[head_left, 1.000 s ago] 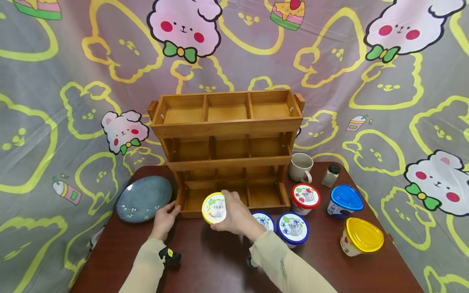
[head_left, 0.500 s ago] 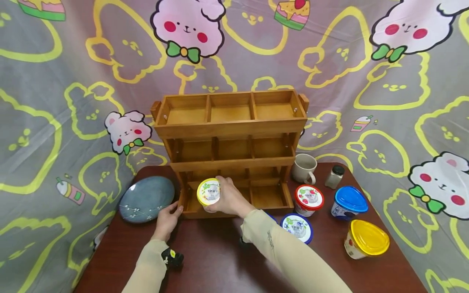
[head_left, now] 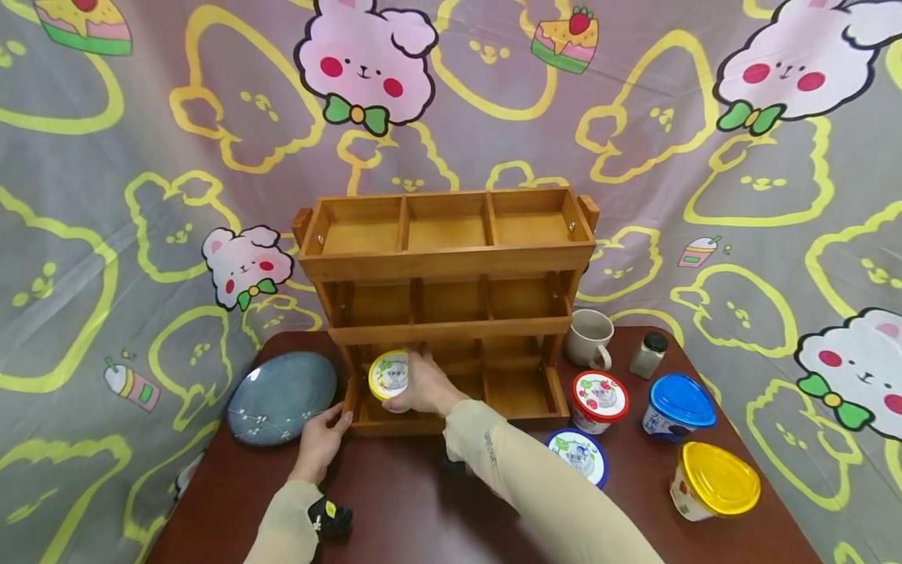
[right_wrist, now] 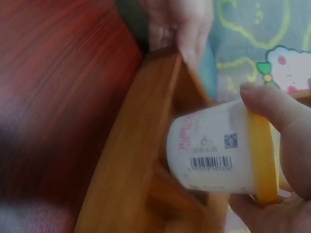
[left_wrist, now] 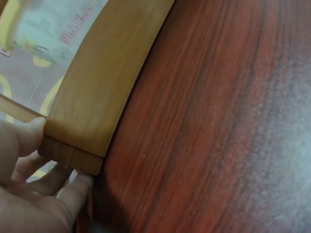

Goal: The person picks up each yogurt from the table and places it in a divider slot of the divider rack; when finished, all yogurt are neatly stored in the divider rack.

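My right hand (head_left: pixel 426 384) grips a white cup with a yellow lid (head_left: pixel 390 374) at its lid end. The cup is over the left compartment of the lowest tier of a wooden three-tier shelf (head_left: pixel 444 264). In the right wrist view, thumb and fingers span the yellow rim, and the white base of the cup (right_wrist: pixel 214 150) points into the compartment past the wooden front board. My left hand (head_left: pixel 320 446) holds the shelf's lower left front corner; the left wrist view has its thumb on the wooden edge (left_wrist: pixel 97 87) and its fingers around the corner.
A blue-grey plate (head_left: pixel 282 398) lies left of the shelf. On the right are a mug (head_left: pixel 586 337), a black-capped jar (head_left: pixel 648 355), a red-lidded cup (head_left: pixel 599 399), a blue-rimmed cup (head_left: pixel 578 458), and tubs with blue (head_left: pixel 680 403) and yellow lids (head_left: pixel 719 478).
My right hand has carried the yellow-lidded cup left and in over the lowest tier. The right sleeve now covers one of the two blue-rimmed cups. My left hand stays at the shelf corner.
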{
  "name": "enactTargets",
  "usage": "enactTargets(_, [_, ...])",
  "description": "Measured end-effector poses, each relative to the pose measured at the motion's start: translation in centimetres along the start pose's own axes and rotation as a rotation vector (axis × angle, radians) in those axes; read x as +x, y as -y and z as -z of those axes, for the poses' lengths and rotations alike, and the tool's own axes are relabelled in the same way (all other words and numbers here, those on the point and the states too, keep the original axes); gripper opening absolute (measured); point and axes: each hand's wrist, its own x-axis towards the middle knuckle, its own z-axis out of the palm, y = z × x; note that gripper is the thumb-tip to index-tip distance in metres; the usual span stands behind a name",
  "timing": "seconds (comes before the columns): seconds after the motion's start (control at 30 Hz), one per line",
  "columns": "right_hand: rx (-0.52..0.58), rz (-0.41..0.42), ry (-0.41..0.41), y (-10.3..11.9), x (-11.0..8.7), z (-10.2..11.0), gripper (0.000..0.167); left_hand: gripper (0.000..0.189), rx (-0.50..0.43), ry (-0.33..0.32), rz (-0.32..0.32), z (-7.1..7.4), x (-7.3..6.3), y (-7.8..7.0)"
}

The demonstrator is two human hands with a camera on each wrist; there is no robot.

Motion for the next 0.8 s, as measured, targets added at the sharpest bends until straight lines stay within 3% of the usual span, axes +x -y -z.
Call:
enactTargets(0.33, [-0.079,0.057,0.004,-0.9,1.1,-2.4,0.113,0.048,-0.019,-0.037,-0.020,-0.4,-0.2,0.6])
enactTargets(0.8, [-0.095,0.054,0.031,-1.6,2.3,-3.9,0.114,0.046,0.003,-0.067,-0.009,-0.6,0.2,0.3])
